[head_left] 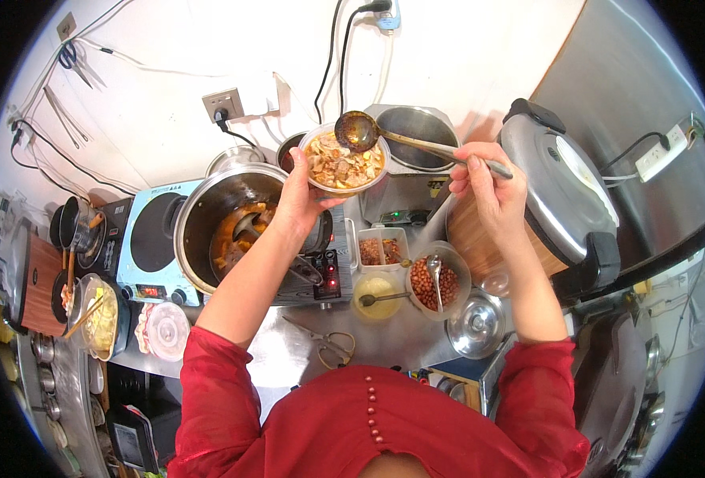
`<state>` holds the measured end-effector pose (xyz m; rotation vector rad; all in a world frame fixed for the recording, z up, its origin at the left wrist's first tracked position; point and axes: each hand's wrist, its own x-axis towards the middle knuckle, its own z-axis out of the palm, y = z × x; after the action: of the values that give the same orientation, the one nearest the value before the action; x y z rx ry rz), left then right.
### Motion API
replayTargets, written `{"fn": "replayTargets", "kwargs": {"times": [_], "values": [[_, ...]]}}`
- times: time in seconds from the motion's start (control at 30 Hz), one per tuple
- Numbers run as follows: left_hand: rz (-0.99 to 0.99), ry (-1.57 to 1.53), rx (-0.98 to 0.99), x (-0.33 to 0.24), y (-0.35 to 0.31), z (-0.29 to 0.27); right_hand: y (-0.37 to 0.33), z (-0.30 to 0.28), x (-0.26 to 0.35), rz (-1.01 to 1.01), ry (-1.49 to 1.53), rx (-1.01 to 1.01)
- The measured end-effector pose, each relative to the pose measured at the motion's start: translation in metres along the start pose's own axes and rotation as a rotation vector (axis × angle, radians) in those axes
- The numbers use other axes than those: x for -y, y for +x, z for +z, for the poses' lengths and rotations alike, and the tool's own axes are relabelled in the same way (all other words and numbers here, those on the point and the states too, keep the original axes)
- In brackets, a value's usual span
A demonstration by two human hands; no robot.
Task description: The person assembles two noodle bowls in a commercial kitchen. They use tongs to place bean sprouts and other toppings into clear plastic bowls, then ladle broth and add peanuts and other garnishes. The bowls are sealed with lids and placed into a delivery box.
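A clear round plastic bowl [344, 164], filled with sliced food in reddish broth, is held up by my left hand [298, 195]. My fingers curve round its left side and underneath. My right hand [489, 187] grips the handle of a metal ladle [358, 131], whose oily brown scoop hangs over the bowl's far right rim. Below and left of the bowl stands a large steel pot [195, 205] with orange-brown stew and another dark ladle [246, 229] in it. My left forearm covers part of that pot.
A rice cooker [555, 187] stands at the right. Nearer lie a container of peanuts [434, 280], a tub of chopped red condiment [380, 248], a tub of yellowish paste [376, 298], a steel lid [477, 325] and scissors [332, 344]. A blue induction cooker [157, 231] sits left.
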<state>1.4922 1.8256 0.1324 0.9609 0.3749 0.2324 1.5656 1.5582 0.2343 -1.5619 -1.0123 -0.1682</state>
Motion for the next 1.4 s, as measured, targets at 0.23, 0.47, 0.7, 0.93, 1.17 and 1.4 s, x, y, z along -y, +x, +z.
{"fn": "replayTargets", "kwargs": {"times": [0.23,0.47,0.7,0.93,1.17,1.4], "values": [[0.016,0.014,-0.020,0.000,-0.005,0.003,-0.014,0.009,0.015,-0.077,0.041,0.073],[0.058,-0.011,0.032,-0.007,-0.015,0.003,-0.003,-0.013,0.001,-0.027,0.074,-0.320],[0.179,0.071,-0.043,-0.034,-0.069,-0.026,0.003,-0.011,-0.106,-0.075,-0.330,0.014],[0.290,-0.027,-0.265,-0.074,-0.203,-0.101,-0.002,0.003,-0.133,-0.225,-0.740,0.188],[0.337,0.056,-0.612,-0.048,-0.340,-0.172,-0.062,0.028,-0.068,-0.084,-0.662,-0.046],[0.122,-0.070,-0.732,0.066,-0.377,-0.223,-0.193,0.153,-0.029,-0.017,-0.265,0.393]]}}
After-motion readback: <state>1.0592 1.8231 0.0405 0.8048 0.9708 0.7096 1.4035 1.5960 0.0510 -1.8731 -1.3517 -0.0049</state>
